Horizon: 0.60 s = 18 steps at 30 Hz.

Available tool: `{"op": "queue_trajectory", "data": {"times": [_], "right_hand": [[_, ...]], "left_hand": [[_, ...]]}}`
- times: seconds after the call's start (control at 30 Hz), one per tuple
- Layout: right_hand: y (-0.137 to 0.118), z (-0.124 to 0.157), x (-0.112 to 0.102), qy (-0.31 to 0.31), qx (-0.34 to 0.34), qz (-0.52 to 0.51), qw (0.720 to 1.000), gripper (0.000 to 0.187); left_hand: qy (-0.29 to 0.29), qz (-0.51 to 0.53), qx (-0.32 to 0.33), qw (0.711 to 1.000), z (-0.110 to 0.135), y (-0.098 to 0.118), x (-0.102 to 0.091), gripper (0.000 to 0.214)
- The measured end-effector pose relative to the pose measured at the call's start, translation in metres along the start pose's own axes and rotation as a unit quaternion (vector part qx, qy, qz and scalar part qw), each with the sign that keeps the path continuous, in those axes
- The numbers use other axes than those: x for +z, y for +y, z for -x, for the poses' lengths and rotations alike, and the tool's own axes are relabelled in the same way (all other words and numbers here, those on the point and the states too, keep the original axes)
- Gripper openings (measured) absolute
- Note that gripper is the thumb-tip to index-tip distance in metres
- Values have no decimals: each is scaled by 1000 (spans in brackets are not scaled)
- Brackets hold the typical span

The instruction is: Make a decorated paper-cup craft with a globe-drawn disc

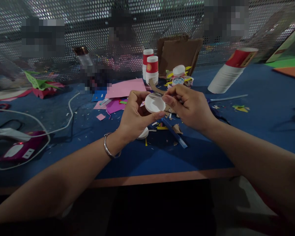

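White dish (pixel 154 103), within left grip (pixel 134 115), tilted

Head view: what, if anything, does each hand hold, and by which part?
The left hand holds the shallow white cup by its edge; what, if anything, the right hand holds is too unclear to tell.

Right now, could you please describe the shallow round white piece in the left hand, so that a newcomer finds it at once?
Above the broad blue table, find the bare left hand, with a silver bangle at its wrist. Its thumb and fingers hold the shallow round white piece, raised, unlike the partly hidden white piece showing below that hand.
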State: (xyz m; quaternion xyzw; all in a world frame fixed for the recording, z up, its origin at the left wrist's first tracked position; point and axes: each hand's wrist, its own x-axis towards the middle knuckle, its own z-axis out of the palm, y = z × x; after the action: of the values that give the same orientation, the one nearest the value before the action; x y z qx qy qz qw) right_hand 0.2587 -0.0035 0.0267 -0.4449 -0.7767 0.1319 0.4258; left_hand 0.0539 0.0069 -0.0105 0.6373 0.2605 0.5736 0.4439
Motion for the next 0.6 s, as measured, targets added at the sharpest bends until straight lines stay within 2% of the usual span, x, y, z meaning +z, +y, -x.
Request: {"op": "queue_trajectory", "data": {"times": [0.1,0.3,0.6], "right_hand": [[0,0,0,-4,6,-2,1000,57],[1,0,0,-9,1,-4,1000,41],[6,-1,1,4,-30,1,1000,35]], "left_hand": [[-2,4,-1,1000,0,0,0,78],[-2,6,-13,1000,1,-2,-1,76],[-7,16,-15,1000,0,-4,-1,76]]}}
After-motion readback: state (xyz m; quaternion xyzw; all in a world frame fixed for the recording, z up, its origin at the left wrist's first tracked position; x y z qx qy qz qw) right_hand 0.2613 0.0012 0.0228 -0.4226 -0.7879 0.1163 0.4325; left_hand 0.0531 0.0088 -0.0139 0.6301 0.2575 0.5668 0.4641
